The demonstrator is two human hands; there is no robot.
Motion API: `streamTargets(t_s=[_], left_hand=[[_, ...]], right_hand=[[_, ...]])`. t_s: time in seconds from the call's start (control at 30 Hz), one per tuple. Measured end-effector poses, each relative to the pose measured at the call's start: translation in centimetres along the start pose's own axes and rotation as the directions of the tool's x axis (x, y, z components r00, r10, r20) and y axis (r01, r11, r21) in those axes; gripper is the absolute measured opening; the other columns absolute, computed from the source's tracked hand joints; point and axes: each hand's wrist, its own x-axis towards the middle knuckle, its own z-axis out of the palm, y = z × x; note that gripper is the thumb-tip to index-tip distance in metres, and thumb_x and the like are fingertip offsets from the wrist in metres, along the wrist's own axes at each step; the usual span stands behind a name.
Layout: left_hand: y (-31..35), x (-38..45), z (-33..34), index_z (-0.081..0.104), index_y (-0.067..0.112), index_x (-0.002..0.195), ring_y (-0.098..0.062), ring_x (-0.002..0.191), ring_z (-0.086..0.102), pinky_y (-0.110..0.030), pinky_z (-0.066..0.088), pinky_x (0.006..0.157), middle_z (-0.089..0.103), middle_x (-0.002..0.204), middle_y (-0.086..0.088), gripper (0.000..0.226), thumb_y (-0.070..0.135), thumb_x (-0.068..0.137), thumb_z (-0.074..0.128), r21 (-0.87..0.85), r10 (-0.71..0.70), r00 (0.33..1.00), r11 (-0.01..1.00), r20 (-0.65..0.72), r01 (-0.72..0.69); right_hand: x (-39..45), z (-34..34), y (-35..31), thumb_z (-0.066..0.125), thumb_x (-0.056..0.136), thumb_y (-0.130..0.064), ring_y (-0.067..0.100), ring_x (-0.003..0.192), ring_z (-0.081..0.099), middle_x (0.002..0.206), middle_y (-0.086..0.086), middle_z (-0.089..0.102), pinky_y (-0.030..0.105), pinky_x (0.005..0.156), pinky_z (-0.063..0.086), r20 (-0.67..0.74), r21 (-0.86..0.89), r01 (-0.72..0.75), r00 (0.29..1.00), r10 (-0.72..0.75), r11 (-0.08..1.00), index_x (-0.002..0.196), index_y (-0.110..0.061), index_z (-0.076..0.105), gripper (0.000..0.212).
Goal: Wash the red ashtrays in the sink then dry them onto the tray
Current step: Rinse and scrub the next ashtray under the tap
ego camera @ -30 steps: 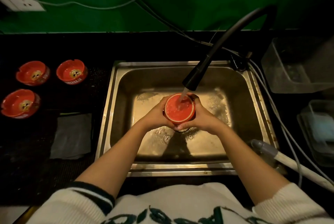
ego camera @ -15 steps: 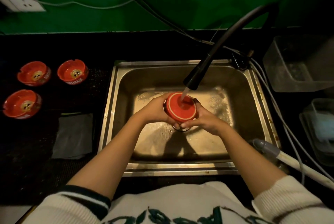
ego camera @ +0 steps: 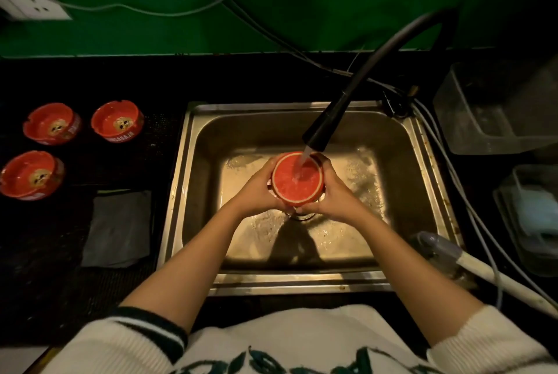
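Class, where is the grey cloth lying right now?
In the head view, the grey cloth lies flat on the dark counter left of the sink, just below the three red ashtrays.

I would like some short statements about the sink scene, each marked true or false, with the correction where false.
1. Both hands hold one red ashtray under the running water. True; the left hand and the right hand grip it from either side.
2. Four ashtrays sit on the counter to the left. False: three ashtrays sit there.
3. The faucet is black. True.
4. A grey cloth lies inside the sink. False: it lies on the counter, left of the sink.
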Motion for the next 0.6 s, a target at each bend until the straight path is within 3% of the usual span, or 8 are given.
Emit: streamTargets(t_s=[0.1,0.17,0.23,0.33,0.47,0.6], left_hand=[[0.5,-0.1,-0.7,0.032,0.025,0.147,0.005,0.115,0.05,-0.012,0.045,0.092,0.048,0.136,0.011,0.115,0.01,0.053,0.095,0.095,0.06,0.998,0.994,-0.001,-0.059],[1.0,-0.2,-1.3,0.031,0.024,0.148,0.002,0.117,0.047,-0.008,0.039,0.095,0.045,0.136,0.013,0.114,0.012,0.054,0.095,0.149,0.098,0.995,0.984,0.018,-0.1],[1.7,-0.5,-1.8,0.031,0.024,0.148,-0.004,0.124,0.044,-0.014,0.035,0.102,0.044,0.141,0.009,0.114,0.017,0.054,0.095,0.209,0.133,0.991,0.968,0.03,-0.136],[2.6,-1.0,-2.7,0.032,0.019,0.148,-0.01,0.132,0.041,-0.026,0.033,0.109,0.043,0.148,0.001,0.115,0.025,0.053,0.096,0.318,0.169,0.983,0.93,0.065,-0.181],[3.9,-2.2,-4.5,0.034,0.02,0.147,-0.014,0.132,0.043,-0.031,0.036,0.108,0.047,0.143,0.001,0.116,0.024,0.05,0.097,0.444,0.164,0.981,0.874,0.108,-0.195],[5.3,-4.4,-6.9,0.034,0.026,0.147,-0.009,0.13,0.041,-0.027,0.034,0.107,0.047,0.142,0.006,0.114,0.031,0.051,0.096,0.487,0.178,0.977,0.847,0.117,-0.213]], right_hand=[[-0.6,1.6,0.5,0.093,0.055,-0.021,0.006,0.127,0.039,0.141,-0.007,0.035,0.011,0.098,0.035,-0.103,0.058,0.037,0.994,-0.031,0.998,0.143,-0.034,0.015,0.119],[-0.7,2.4,0.9,0.093,0.056,-0.019,0.006,0.129,0.037,0.142,-0.009,0.033,0.008,0.094,0.033,-0.151,0.085,0.039,0.988,-0.026,0.996,0.139,-0.042,0.013,0.118],[-0.8,2.9,1.1,0.093,0.056,-0.016,0.006,0.128,0.036,0.139,-0.012,0.032,0.011,0.095,0.034,-0.164,0.121,0.021,0.986,-0.001,0.992,0.14,-0.041,0.013,0.118],[-0.9,3.4,1.0,0.092,0.057,-0.017,0.008,0.126,0.037,0.135,-0.015,0.034,0.021,0.098,0.037,-0.143,0.164,0.004,0.99,0.02,0.986,0.142,-0.036,0.015,0.117],[-1.4,3.9,0.3,0.092,0.057,-0.019,0.006,0.124,0.04,0.135,-0.014,0.038,0.015,0.091,0.038,-0.079,0.201,-0.031,0.996,0.048,0.979,0.143,-0.035,0.018,0.116],[-1.9,4.6,-1.7,0.092,0.057,-0.022,0.004,0.122,0.046,0.131,-0.015,0.045,0.022,0.093,0.044,-0.016,0.274,-0.019,1.0,0.025,0.962,0.135,-0.047,0.027,0.105]])
